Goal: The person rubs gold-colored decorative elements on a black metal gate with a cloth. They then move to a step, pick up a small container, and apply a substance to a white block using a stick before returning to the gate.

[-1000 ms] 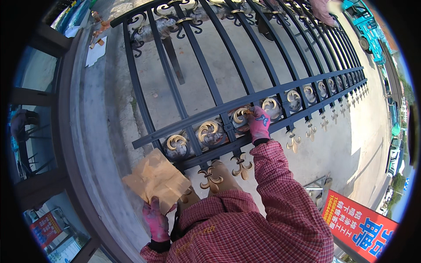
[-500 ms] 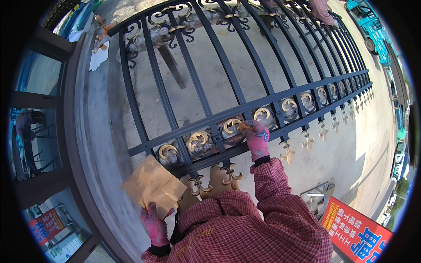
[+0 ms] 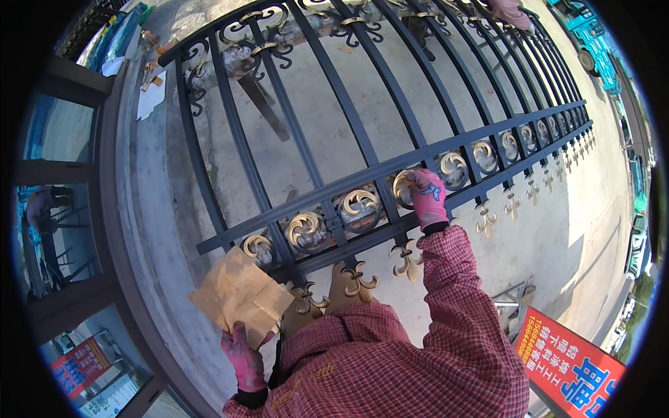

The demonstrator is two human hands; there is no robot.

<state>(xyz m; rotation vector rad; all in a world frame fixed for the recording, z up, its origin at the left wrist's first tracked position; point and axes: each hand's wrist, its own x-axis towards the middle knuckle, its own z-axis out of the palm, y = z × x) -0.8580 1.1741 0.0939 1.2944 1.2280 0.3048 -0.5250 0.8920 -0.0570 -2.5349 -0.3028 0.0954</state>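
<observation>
Presently: pink-gloved left hand [image 3: 245,359], fingers closed on a creased brown paper sheet [image 3: 240,292]; pink-gloved right hand [image 3: 428,198], fingers bent at a gold curled scroll [image 3: 398,187] in the black metal railing [image 3: 366,175], any pinched item indeterminable. Judged best: light, even pressure following the curve.

Bright daylight falls over my work, strongest to the right, where the concrete ground [image 3: 536,240] glows pale and a hard-edged shadow cuts across it. Beneath the black railing [image 3: 289,209] the light is softer and greyer. Highlights gleam on the gold scrolls [image 3: 362,197], and the windows [image 3: 63,237] on my left throw back reflections. My right grip [image 3: 428,196] looks clear, with little blur. The fleur-de-lis tips [image 3: 533,189] farther off wash out against the ground. Straight edges bow toward the rim, fringed blue-violet before black corners.
</observation>
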